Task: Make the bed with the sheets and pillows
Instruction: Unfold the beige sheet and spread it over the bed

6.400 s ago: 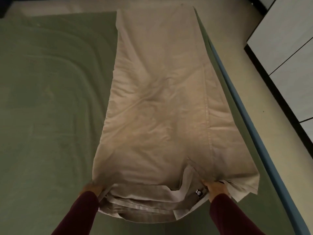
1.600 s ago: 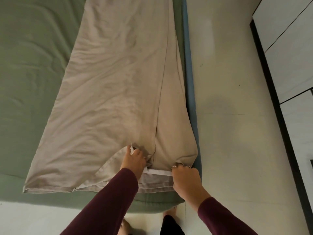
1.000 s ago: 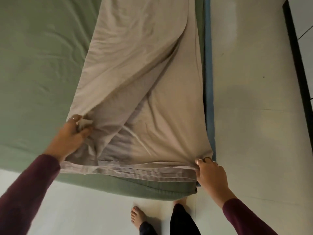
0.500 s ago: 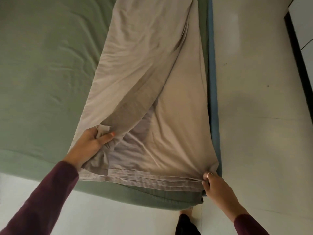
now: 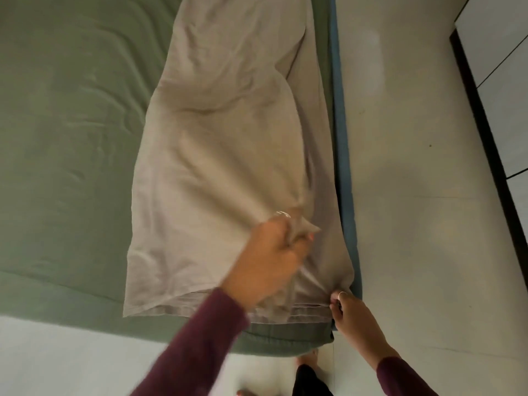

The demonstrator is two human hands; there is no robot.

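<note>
A folded beige sheet [image 5: 223,155] lies lengthwise along the right side of the green-covered mattress [image 5: 71,124]. My left hand [image 5: 271,258] grips a bunched fold of the sheet's top layer near the foot end, lifted a little off the lower layers. At the mattress's near right corner, my right hand [image 5: 351,312] pinches the sheet's corner. Both arms wear dark red sleeves. No pillows are in view.
A blue bed edge [image 5: 343,155] runs along the mattress's right side. Pale floor [image 5: 414,224] lies to the right and in front. A white wardrobe with a dark base [image 5: 485,124] stands at the far right. My bare feet [image 5: 308,361] are by the corner.
My left hand has carried the gripped top layer from the left edge of the sheet across to the right, close to my right hand. My right hand stays on the corner.
</note>
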